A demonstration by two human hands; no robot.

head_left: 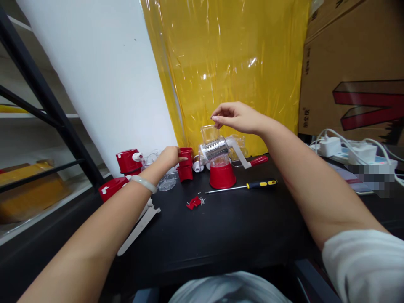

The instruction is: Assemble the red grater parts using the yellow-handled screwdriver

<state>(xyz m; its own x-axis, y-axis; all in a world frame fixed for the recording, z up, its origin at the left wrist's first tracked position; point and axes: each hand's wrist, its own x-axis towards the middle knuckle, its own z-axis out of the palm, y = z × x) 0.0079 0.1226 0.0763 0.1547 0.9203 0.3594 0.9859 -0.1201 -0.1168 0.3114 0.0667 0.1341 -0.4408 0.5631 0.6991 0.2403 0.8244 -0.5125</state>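
Note:
A hand-cranked rotary grater [217, 149] stands upright on the table, with a red base, a perforated metal drum, a clear hopper and a white crank with a red grip. My right hand [236, 117] hovers at the top of the hopper, fingers curled and thumb drawn close to them; whether they pinch anything is unclear. My left hand [169, 156] reaches to a red plastic part [185, 165] left of the grater, its fingers closed at that part's upper edge, partly hidden. Before the grater lie small red pieces [193, 203] with several screws [202, 200], beside a screwdriver [243, 187].
Red grater bases [112, 188] and clear plastic parts [167, 183] sit at the left, near white crank arms [140, 229]. On the right are a power strip [375, 160] with white chargers and a large cardboard box [350, 63]. A yellow plastic curtain [233, 63] hangs behind.

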